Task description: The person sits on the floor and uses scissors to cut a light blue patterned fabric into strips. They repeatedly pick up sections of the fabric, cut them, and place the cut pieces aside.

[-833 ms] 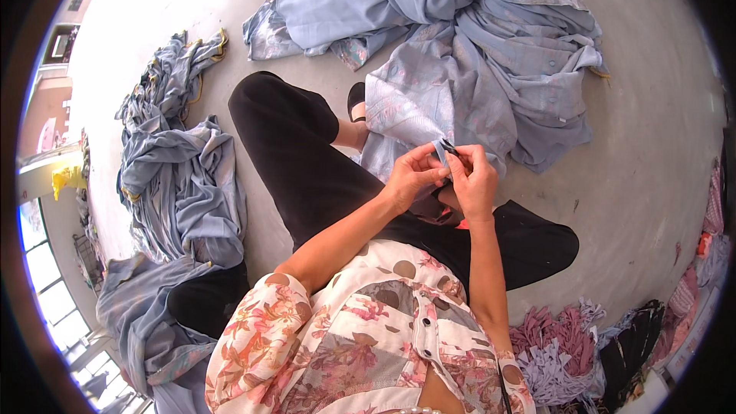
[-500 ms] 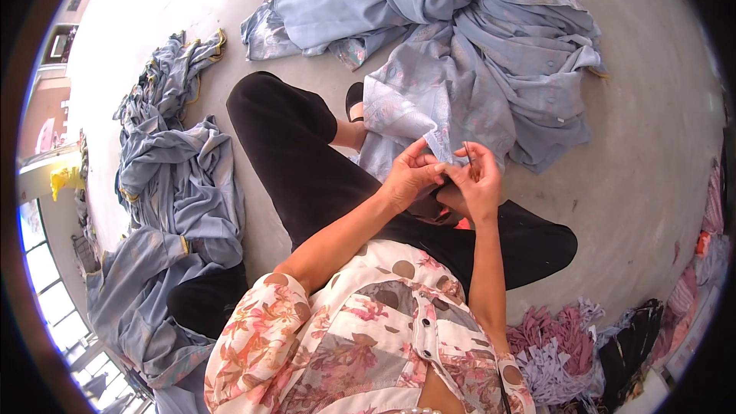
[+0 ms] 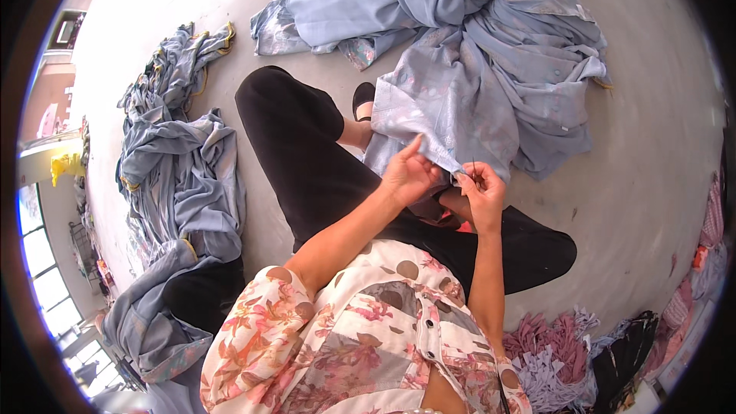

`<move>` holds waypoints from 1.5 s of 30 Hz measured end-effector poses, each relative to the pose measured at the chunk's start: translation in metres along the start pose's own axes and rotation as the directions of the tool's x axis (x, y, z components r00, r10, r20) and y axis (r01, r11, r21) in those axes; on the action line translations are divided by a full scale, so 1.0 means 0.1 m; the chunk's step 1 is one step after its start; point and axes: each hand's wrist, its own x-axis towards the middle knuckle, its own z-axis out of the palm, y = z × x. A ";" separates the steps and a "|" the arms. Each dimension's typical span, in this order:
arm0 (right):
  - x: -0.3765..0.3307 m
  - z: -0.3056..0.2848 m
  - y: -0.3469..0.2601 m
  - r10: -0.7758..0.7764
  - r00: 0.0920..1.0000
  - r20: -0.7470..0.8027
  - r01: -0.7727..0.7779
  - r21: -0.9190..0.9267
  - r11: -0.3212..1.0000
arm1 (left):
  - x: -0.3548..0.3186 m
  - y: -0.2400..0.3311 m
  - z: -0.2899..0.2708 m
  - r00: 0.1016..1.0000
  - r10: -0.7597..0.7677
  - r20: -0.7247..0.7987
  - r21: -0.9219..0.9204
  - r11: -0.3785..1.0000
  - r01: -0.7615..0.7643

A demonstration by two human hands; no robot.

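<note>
Smooth grey hard floor (image 3: 636,123), lightly scuffed, set with garments around one seated person.

Nearest: white shirt printed with pink flowers and brown dots (image 3: 368,337); loose black cloth trousers (image 3: 295,134), knees parted, apparently leaving working room above the lap.

Bare left hand (image 3: 412,176): fingers loosely spread, thumb apart, index finger at the cloth's edge; whether it touches cannot be told.

Bare right hand (image 3: 484,190): thumb and finger pinching a corner of pale blue floral-patterned cloth (image 3: 418,103). Thin dark pointed tool (image 3: 474,162), upright among the same fingers, presumably kept there so that tool and corner share one hand. Cloth lies before the lap, its edge running straight to the pinch, probably to keep it taut and in sight.

Beyond: large pale blue heap of gathered fabric (image 3: 491,31), into which the cloth runs back. At left, long rumpled pile of grey-blue garments with yellow edging (image 3: 180,146). Farthest, bright paned window (image 3: 52,276).

Against half a second ago: hands, then meeting at the thumbs, now apart; left fingers more open; cloth corner drawn farther right.
</note>
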 end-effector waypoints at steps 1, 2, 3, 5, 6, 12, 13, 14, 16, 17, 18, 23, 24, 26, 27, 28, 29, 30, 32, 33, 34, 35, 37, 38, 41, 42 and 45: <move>-0.02 -0.02 0.00 -0.005 1.000 0.012 0.005 -0.003 1.000 | 0.00 0.06 -0.06 0.998 0.061 -0.004 0.026 0.998 -0.061; -0.03 -0.05 -0.01 -0.011 1.000 0.018 0.011 -0.007 1.000 | -0.09 0.10 0.08 0.993 0.113 -0.045 0.008 0.994 -0.113; -0.05 -0.06 -0.01 -0.015 1.000 0.027 0.015 -0.005 1.000 | -0.16 0.12 0.13 0.983 0.180 -0.039 0.056 0.983 -0.177; -0.09 -0.05 0.00 0.002 0.999 0.037 -0.005 0.063 0.998 | -0.30 0.14 0.21 0.951 0.309 -0.017 0.146 0.942 -0.304; -0.10 -0.05 0.00 0.011 0.999 0.043 -0.015 0.094 0.995 | -0.40 0.13 0.31 0.941 0.335 -0.038 0.197 0.926 -0.322; -0.14 0.00 0.01 0.006 0.998 0.057 -0.009 0.049 0.999 | -0.55 0.08 0.21 0.950 0.272 -0.150 0.199 0.950 -0.240; -0.15 0.00 0.01 0.001 0.998 0.065 -0.004 0.045 0.999 | -0.57 0.11 0.31 0.935 0.342 -0.095 0.262 0.914 -0.308; -0.16 0.01 -0.01 -0.006 0.997 0.076 0.002 0.049 0.999 | -0.62 0.13 0.49 0.858 0.513 0.013 0.407 0.781 -0.473; -0.17 0.05 0.00 -0.031 0.996 0.083 0.027 0.041 0.999 | -0.55 0.14 0.36 0.857 0.515 0.005 0.387 0.789 -0.477; -0.17 0.08 0.03 -0.048 0.996 0.081 0.045 0.030 0.999 | -0.52 0.09 0.37 0.906 0.414 -0.087 0.231 0.893 -0.386; -0.16 0.10 0.05 -0.065 0.995 0.078 0.064 0.019 0.998 | -0.54 0.05 0.34 0.971 0.210 -0.114 0.050 0.977 -0.205; -0.18 0.01 0.03 -0.076 0.993 0.094 0.090 -0.153 0.984 | -0.44 0.01 0.45 0.965 0.243 -0.097 0.442 0.879 -0.177; -0.17 -0.01 0.01 -0.096 0.991 0.097 0.113 -0.185 0.976 | -0.42 0.03 0.38 0.970 0.231 -0.069 0.526 0.835 -0.161; -0.14 -0.04 -0.06 -0.088 0.993 0.079 0.107 -0.279 0.954 | -0.43 0.06 0.32 0.976 0.218 -0.006 0.620 0.767 -0.167; -0.14 -0.05 -0.10 -0.082 0.994 0.070 0.101 -0.325 0.940 | -0.46 0.06 0.35 0.976 0.218 0.030 0.633 0.751 -0.187; -0.14 -0.05 -0.13 -0.099 0.993 0.062 0.115 -0.354 0.928 | -0.48 0.06 0.36 0.974 0.217 0.067 0.645 0.736 -0.208; -0.12 -0.03 -0.15 -0.119 0.991 0.056 0.131 -0.382 0.915 | -0.48 0.07 0.36 0.976 0.206 0.077 0.648 0.733 -0.206; -0.12 -0.03 -0.17 -0.138 0.989 0.051 0.147 -0.409 0.900 | -0.47 0.09 0.36 0.977 0.195 0.087 0.651 0.731 -0.204; -0.11 -0.03 -0.16 -0.193 0.979 0.072 0.205 -0.447 0.871 | -0.45 0.12 0.34 0.980 0.167 0.111 0.661 0.724 -0.198; -0.11 -0.04 -0.16 -0.219 0.972 0.084 0.233 -0.466 0.854 | -0.43 0.13 0.31 0.981 0.149 0.124 0.668 0.718 -0.194; -0.12 -0.04 -0.18 -0.192 0.978 0.079 0.207 -0.456 0.866 | -0.42 0.14 0.29 0.982 0.131 0.138 0.675 0.713 -0.190; -0.12 -0.03 -0.22 -0.164 0.984 0.074 0.180 -0.445 0.877 | -0.41 0.15 0.30 0.982 0.119 0.144 0.671 0.718 -0.186; -0.13 -0.04 -0.24 -0.139 0.987 0.076 0.159 -0.439 0.885 | -0.39 0.16 0.32 0.983 0.094 0.158 0.664 0.727 -0.176; -0.13 -0.04 -0.24 -0.143 0.986 0.086 0.166 -0.443 0.881 | -0.36 0.16 0.28 0.985 0.062 0.161 0.618 0.772 -0.150; -0.12 -0.08 -0.19 -0.194 0.971 0.138 0.237 -0.476 0.847 | -0.27 0.11 0.17 0.988 -0.040 0.150 0.481 0.876 -0.037; -0.12 -0.10 -0.18 -0.216 0.963 0.159 0.267 -0.491 0.829 | -0.26 0.08 0.17 0.988 -0.081 0.129 0.441 0.897 0.016; -0.13 -0.15 -0.18 -0.189 0.967 0.171 0.249 -0.477 0.843 | -0.26 0.04 0.20 0.991 -0.112 0.080 0.422 0.904 0.068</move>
